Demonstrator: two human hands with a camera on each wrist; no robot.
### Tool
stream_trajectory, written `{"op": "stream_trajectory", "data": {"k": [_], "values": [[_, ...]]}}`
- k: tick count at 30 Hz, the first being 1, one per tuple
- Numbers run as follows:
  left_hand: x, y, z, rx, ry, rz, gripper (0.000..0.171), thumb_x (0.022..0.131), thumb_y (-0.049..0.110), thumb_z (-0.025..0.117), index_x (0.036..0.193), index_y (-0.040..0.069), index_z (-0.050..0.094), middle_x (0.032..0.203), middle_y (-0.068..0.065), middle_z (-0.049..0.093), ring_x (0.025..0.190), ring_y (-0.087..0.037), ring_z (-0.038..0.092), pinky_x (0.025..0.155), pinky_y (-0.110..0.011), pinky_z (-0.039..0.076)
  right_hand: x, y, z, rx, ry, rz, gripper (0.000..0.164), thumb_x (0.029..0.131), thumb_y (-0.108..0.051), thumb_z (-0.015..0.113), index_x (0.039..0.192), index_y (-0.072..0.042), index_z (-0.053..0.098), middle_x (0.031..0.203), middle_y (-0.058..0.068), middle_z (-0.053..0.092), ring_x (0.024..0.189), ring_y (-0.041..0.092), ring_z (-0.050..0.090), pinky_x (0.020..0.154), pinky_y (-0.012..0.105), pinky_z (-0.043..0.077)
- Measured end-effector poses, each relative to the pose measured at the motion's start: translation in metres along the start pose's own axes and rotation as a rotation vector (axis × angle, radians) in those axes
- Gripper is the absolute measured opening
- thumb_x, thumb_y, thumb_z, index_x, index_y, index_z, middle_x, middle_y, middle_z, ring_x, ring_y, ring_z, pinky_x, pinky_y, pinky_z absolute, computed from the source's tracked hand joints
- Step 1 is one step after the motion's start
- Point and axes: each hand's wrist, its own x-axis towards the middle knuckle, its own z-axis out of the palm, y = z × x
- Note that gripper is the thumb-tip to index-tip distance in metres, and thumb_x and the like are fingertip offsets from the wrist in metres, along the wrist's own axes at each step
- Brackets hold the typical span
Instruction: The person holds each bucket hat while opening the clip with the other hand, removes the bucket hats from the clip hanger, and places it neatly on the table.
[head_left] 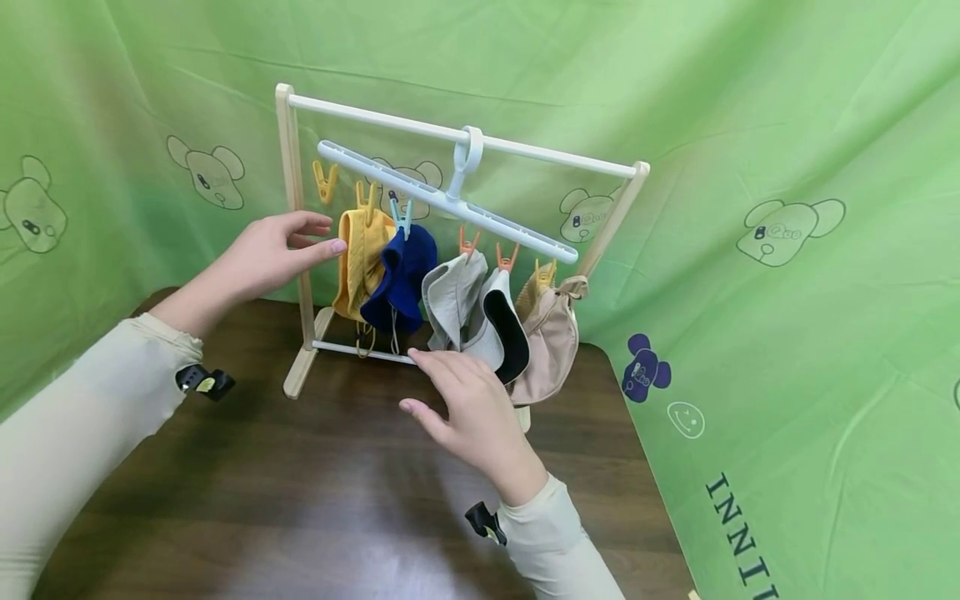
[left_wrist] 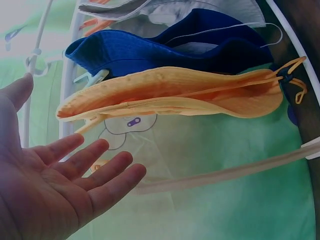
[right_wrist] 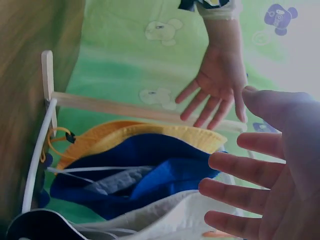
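Note:
My left hand (head_left: 268,252) is spread beside the yellow hat (head_left: 363,258), holding nothing. My right hand (head_left: 476,408) hovers in front of the grey hat (head_left: 452,296), its fingers extended and holding nothing. A white clip hanger (head_left: 420,191) hangs tilted from the rack's top bar, lower at its right end. From it, clips hold the yellow hat, a blue hat (head_left: 405,279), the grey hat, a white hat with a black part (head_left: 507,329) and a beige hat (head_left: 551,342). One yellow clip (head_left: 325,182) at the left end holds nothing.
The rack has wooden side posts (head_left: 288,150), a white top bar (head_left: 555,153) and a white lower bar (head_left: 352,349). It stands on a dark wooden surface (head_left: 315,492). A green cloth with cartoon bears (head_left: 795,233) surrounds it.

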Motion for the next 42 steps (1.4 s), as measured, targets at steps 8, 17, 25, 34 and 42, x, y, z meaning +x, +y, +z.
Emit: {"op": "stream_trajectory", "data": {"k": [8, 17, 25, 34, 42], "values": [[0.008, 0.007, -0.001, 0.004, -0.005, -0.007, 0.093, 0.091, 0.077, 0.053, 0.157, 0.014, 0.039, 0.157, -0.011, 0.047, 0.141, -0.038, 0.048, 0.105, -0.062, 0.045, 0.008, -0.004, 0.009, 0.013, -0.031, 0.020, 0.059, 0.097, -0.048, 0.069, 0.144, -0.015, 0.058, 0.134, -0.001, 0.068, 0.124, 0.018, 0.062, 0.107, 0.038, 0.048], [0.022, 0.011, -0.002, -0.010, -0.009, -0.005, 0.087, 0.095, 0.071, 0.054, 0.157, 0.012, 0.040, 0.157, -0.014, 0.047, 0.142, -0.039, 0.047, 0.107, -0.061, 0.044, 0.021, -0.014, 0.023, 0.022, -0.052, 0.041, 0.057, 0.097, -0.048, 0.068, 0.143, -0.015, 0.059, 0.132, -0.001, 0.069, 0.122, 0.017, 0.064, 0.102, 0.038, 0.051], [0.030, 0.019, -0.004, 0.017, -0.026, -0.025, 0.093, 0.092, 0.076, 0.051, 0.158, 0.011, 0.039, 0.157, -0.015, 0.047, 0.142, -0.040, 0.044, 0.109, -0.061, 0.041, 0.031, -0.019, 0.032, 0.065, -0.073, 0.078, 0.057, 0.097, -0.047, 0.068, 0.142, -0.014, 0.059, 0.134, 0.001, 0.068, 0.121, 0.019, 0.064, 0.101, 0.040, 0.052], [0.038, 0.022, -0.006, 0.023, -0.040, -0.027, 0.092, 0.094, 0.075, 0.050, 0.159, 0.011, 0.037, 0.158, -0.016, 0.045, 0.143, -0.040, 0.043, 0.111, -0.061, 0.039, 0.044, -0.024, 0.035, 0.075, -0.105, 0.140, 0.058, 0.099, -0.049, 0.065, 0.146, -0.015, 0.057, 0.135, 0.001, 0.067, 0.122, 0.017, 0.064, 0.100, 0.039, 0.052], [0.044, 0.025, -0.008, -0.054, -0.071, -0.047, 0.099, 0.091, 0.079, 0.049, 0.160, 0.010, 0.034, 0.160, -0.018, 0.041, 0.140, -0.038, 0.047, 0.104, -0.056, 0.049, 0.055, -0.027, 0.041, 0.110, -0.113, 0.208, 0.059, 0.098, -0.049, 0.066, 0.146, -0.015, 0.057, 0.132, 0.001, 0.068, 0.120, 0.017, 0.065, 0.098, 0.036, 0.054]]}}
